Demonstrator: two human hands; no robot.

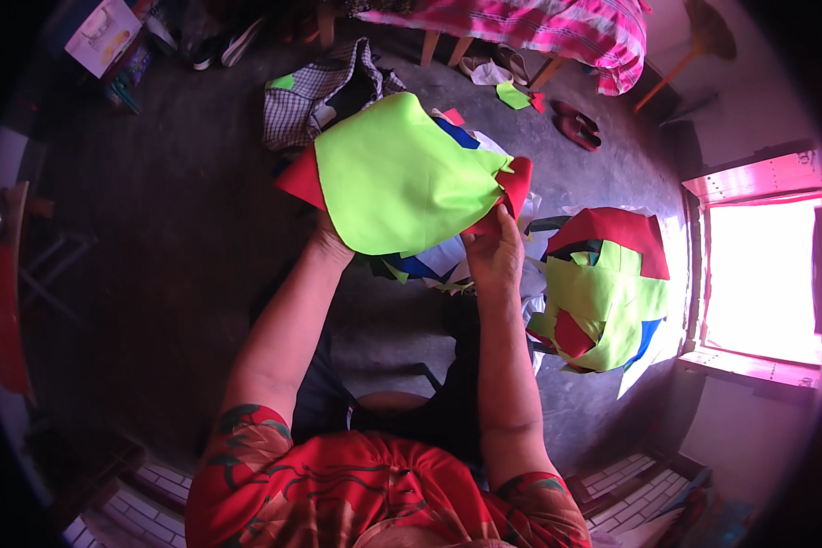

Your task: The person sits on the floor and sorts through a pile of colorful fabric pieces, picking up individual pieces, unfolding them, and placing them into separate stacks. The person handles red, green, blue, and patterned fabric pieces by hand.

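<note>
1. Two hands are on the cloth. The right hand (496,258) is closed in a pinch at the cloth's right edge, on red cloth (518,185). The left hand (335,239) is at the lower left edge, its fingers hidden underneath; how tightly they close, I cannot tell.
2. Between the hands, and reaching forward of them, spreads one large green cloth (402,178). Red shows in two places, beyond its left corner and at the right pinch; whether that is one piece or two, I cannot tell.
3. Two bare forearms rise from two patterned red sleeves. The left one slants inward to the grip; the right one stands nearly straight, its thumb uppermost.
4. Under the held cloth, blue and white pieces show on the far and near sides, too overlapped to count.
5. Just right of the right hand is one heap (607,288) of green, red and blue cloth.
6. Beyond the grip, to the left, lies one checked cloth (306,96) with one green scrap (281,82) on it.
7. Farther off, ahead and right of the grip, are one green piece (512,95), one red scrap (538,102) and dark red shoes (576,126).
</note>
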